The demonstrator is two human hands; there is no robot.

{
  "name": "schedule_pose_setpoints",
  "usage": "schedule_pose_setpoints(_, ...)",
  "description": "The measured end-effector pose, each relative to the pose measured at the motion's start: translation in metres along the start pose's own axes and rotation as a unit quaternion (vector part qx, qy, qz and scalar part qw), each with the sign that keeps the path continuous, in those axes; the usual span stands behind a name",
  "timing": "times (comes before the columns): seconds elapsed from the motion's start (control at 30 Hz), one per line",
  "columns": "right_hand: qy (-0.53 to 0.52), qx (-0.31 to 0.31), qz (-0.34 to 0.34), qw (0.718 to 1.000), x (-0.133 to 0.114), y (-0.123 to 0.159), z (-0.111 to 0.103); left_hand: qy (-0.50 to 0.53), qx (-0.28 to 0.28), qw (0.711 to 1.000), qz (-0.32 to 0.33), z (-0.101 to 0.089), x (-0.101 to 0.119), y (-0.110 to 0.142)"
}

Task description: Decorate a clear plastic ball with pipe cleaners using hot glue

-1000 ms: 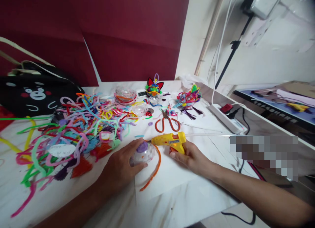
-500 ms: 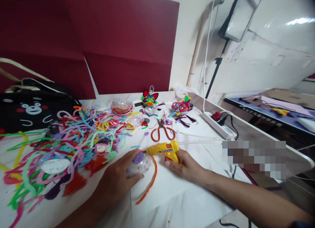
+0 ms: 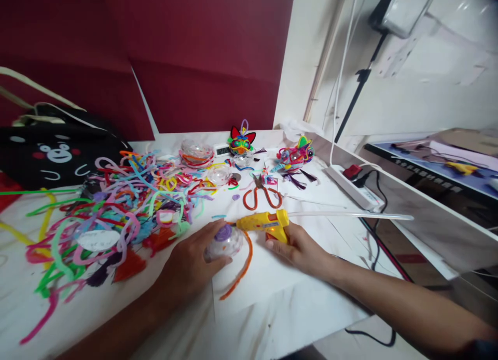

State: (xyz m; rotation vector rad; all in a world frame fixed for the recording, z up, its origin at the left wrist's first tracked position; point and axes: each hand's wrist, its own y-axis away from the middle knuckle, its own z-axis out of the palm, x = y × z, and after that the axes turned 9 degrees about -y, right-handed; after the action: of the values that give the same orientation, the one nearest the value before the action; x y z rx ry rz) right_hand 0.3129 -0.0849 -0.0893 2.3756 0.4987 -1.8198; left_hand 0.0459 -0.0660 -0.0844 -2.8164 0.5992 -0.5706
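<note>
My left hand [image 3: 190,264] is wrapped round a clear plastic ball [image 3: 225,241] with a purple coil on top, holding it on the white table [image 3: 272,308]. An orange pipe cleaner [image 3: 241,269] curves from the ball down toward me. My right hand [image 3: 301,248] grips the handle of a yellow glue gun [image 3: 261,222]. Its nozzle points left and touches the ball near the purple coil. A long clear glue stick [image 3: 350,215] juts from the gun's back to the right.
A big heap of coloured pipe cleaners [image 3: 109,209] covers the table's left. Orange-handled scissors [image 3: 262,194] lie behind the gun. Two finished pipe-cleaner figures [image 3: 241,139] [image 3: 294,153] stand at the back. A power strip [image 3: 356,191] lies right, a black bear bag [image 3: 58,152] left.
Both hands keep their hold and the nozzle stays at the ball. Only the camera has shifted slightly.
</note>
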Motion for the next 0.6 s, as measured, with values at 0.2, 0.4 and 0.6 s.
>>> schedule_pose_setpoints(0.2, 0.0, -0.009, -0.003, 1.0, -0.0019, 0.0015, -0.0015, 0.003, 0.014, 1.0, 0.017, 0.0041, -0.0042, 0.0002)
schedule_pose_setpoints(0.4, 0.015, -0.009, -0.003, 1.0, -0.0047, 0.0044, -0.0022, -0.004, 0.016, 1.0, 0.021, 0.003, -0.0039, 0.0009)
schedule_pose_setpoints(0.6, 0.037, -0.004, -0.009, 0.999, -0.0046, 0.0075, -0.0041, -0.008, 0.006, 1.0, 0.009, -0.0002, -0.0001, 0.0004)
